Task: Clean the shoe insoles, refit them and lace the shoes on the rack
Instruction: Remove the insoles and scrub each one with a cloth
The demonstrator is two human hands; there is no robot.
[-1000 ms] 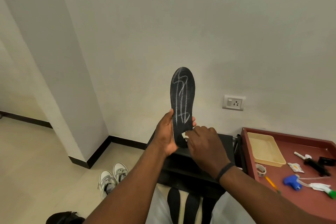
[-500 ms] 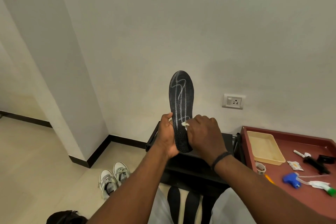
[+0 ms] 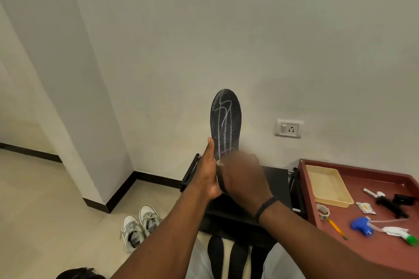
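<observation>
Now one black insole [image 3: 225,123] with white scribble marks is held up in front of the wall, heel down and toe up, its long axis upright, while two grey sneakers [image 3: 140,227] stand side by side on the floor and three more dark insoles [image 3: 231,258] lie below the black rack [image 3: 275,184]. Compared with a second ago, the left hand [image 3: 209,173] still grips the insole's heel end, but the right hand [image 3: 243,175], blurred and pinching a small white wipe [image 3: 219,164], has slid lower and leftward across the heel

The insole [image 3: 226,120] was black with white chalk scribbles. The table [image 3: 374,253] was reddish-brown, its tray [image 3: 326,182] pale yellow. The shoes [image 3: 139,226] were white and grey.
</observation>
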